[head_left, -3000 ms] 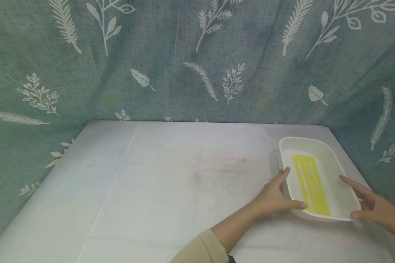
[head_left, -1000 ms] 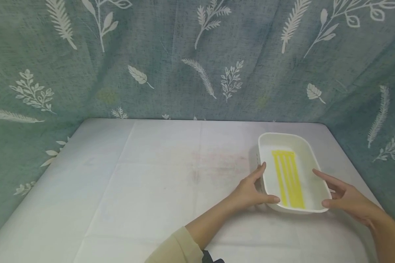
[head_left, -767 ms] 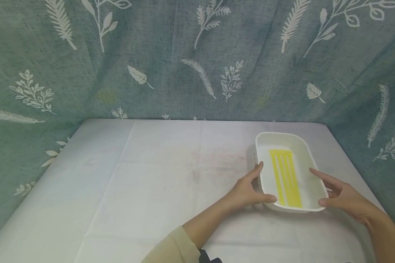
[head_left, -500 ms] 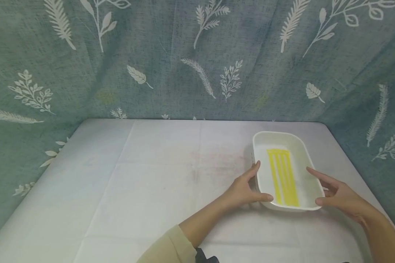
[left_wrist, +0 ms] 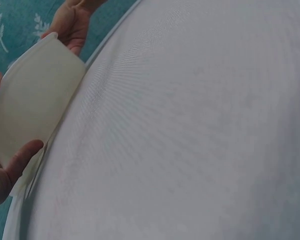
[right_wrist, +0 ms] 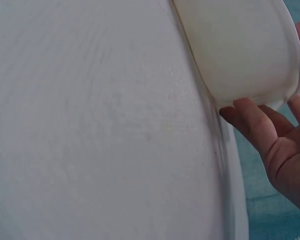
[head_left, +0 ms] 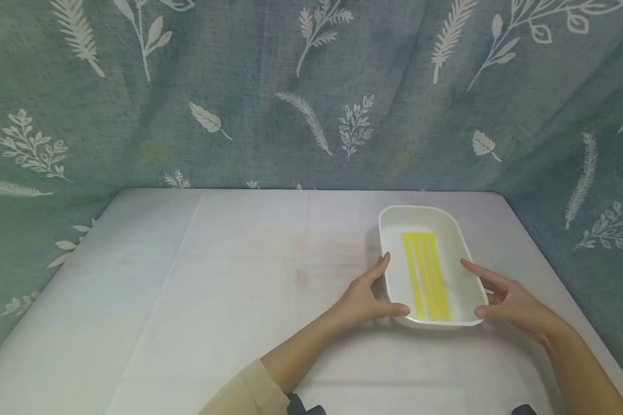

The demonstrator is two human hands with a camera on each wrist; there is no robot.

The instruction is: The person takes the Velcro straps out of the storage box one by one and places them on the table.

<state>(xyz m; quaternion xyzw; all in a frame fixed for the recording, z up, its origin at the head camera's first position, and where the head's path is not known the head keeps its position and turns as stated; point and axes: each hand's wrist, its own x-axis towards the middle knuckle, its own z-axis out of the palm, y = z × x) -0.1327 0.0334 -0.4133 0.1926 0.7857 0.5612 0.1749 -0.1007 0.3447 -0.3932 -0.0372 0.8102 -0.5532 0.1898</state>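
Note:
A white rounded-corner plastic tub (head_left: 459, 282) stands at the right of the white-covered table in the head view, with flat yellow stripes (head_left: 438, 288) on its inner floor. My left hand (head_left: 355, 302) grips its near left corner, thumb over the front rim and a finger on the left rim. My right hand (head_left: 516, 302) holds the near right corner, index finger over the right rim and thumb at the front corner. In the right wrist view, other fingers (right_wrist: 260, 125) of that hand curl under the tub's outer wall (right_wrist: 240, 55), close over the cloth.
A white cloth (head_left: 213, 300) with faint reddish smudges covers the table. Blue-green leaf-print fabric (head_left: 249, 132) walls the back and both sides. Small dark objects (head_left: 524, 409) show at the bottom edge near my wrists.
Both hands have moved the tub leftward across the table, keeping the same grip. The head view has shifted slightly too.

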